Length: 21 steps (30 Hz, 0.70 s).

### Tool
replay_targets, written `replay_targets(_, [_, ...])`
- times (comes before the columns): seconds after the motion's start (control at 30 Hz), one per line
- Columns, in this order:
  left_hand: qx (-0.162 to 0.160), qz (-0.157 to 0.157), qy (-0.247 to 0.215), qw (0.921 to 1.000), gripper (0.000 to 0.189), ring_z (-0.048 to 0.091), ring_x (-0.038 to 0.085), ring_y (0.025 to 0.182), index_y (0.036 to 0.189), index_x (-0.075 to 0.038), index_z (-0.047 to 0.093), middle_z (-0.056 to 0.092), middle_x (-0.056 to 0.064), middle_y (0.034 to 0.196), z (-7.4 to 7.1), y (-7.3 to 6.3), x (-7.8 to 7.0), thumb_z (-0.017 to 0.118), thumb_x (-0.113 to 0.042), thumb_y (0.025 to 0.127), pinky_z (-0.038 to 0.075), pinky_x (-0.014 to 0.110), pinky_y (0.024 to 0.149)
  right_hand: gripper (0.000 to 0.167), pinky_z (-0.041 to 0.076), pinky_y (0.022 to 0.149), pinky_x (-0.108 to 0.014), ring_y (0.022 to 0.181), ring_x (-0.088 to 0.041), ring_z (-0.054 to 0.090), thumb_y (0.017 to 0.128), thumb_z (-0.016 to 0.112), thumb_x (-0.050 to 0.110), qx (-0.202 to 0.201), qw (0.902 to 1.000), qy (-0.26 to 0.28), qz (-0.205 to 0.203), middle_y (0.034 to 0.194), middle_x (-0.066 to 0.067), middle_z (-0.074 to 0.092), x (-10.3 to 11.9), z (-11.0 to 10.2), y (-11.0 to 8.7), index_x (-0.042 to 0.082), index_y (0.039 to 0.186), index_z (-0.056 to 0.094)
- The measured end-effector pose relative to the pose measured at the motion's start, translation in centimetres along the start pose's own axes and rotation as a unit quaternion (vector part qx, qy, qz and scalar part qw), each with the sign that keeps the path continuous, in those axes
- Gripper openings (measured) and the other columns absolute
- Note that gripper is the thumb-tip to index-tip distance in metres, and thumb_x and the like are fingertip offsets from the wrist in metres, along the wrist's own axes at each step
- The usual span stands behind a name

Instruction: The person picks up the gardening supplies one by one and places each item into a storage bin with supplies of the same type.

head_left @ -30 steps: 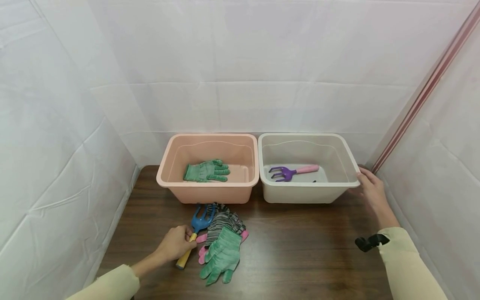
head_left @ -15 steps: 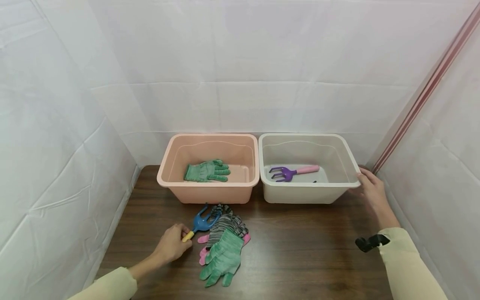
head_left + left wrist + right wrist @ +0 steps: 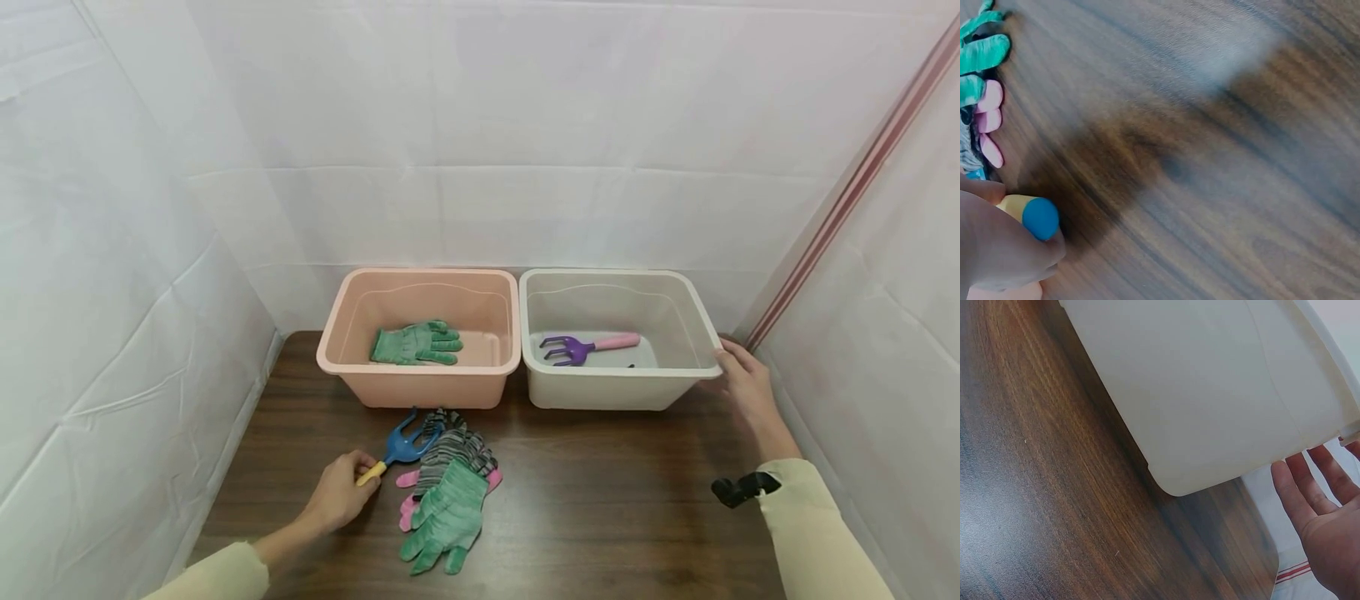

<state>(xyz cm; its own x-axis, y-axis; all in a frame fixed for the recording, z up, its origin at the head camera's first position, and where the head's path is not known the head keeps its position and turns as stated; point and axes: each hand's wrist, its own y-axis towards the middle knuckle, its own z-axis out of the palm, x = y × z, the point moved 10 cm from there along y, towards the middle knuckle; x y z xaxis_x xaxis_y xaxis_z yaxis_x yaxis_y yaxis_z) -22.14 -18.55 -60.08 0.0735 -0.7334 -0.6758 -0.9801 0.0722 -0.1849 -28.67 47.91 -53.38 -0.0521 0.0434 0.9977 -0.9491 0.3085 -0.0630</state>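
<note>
In the head view my left hand grips the yellow handle of a blue three-tined hand rake. The handle's blue end cap pokes out of the grip in the left wrist view. Its tines overlap a grey-and-black striped glove with pink fingertips. A green glove lies partly over that one. My right hand holds the right rim of the off-white bin, fingers against the outer wall below the rim. Inside this bin is a purple hand rake with a pink handle.
A peach bin stands left of the off-white one, their rims side by side; another green glove lies in it. Part of a small dark thing shows behind the off-white bin's front rim. White cloth walls surround the wooden table.
The blue hand rake has shifted slightly right and turned, its tines now over the striped glove. My left hand has moved slightly left and down along the handle. My right hand stays at the bin.
</note>
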Motion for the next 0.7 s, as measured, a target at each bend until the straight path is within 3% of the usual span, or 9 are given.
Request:
replay_targets(0.47, [-0.024, 0.055, -0.015, 0.9981, 0.017, 0.062, 0.017, 0.091, 0.111, -0.001, 0.075, 0.067, 0.006, 0.102, -1.2, -0.7, 0.1, 0.078, -0.003, 0.095, 0.055, 0.031, 0.080, 0.050, 0.065, 0.083, -0.034, 0.100, -0.006, 0.070, 0.109, 0.063, 0.031, -0.008, 0.9999, -0.007, -0.001, 0.119, 0.009, 0.065, 0.2, 0.1, 0.0, 0.005, 0.151, 0.055])
replay_targets(0.7, [-0.016, 0.070, -0.027, 0.9970, 0.019, 0.062, 0.015, 0.094, 0.114, -0.008, 0.076, 0.068, 0.002, 0.104, -1.7, -0.3, 0.2, 0.080, -0.006, 0.095, 0.053, 0.028, 0.083, 0.049, 0.064, 0.082, -0.031, 0.101, -0.007, 0.070, 0.110, 0.062, 0.027, 0.008, 0.9999, 0.014, -0.002, 0.121, 0.007, 0.066, 0.0, 0.0, 0.0, 0.004, 0.152, 0.053])
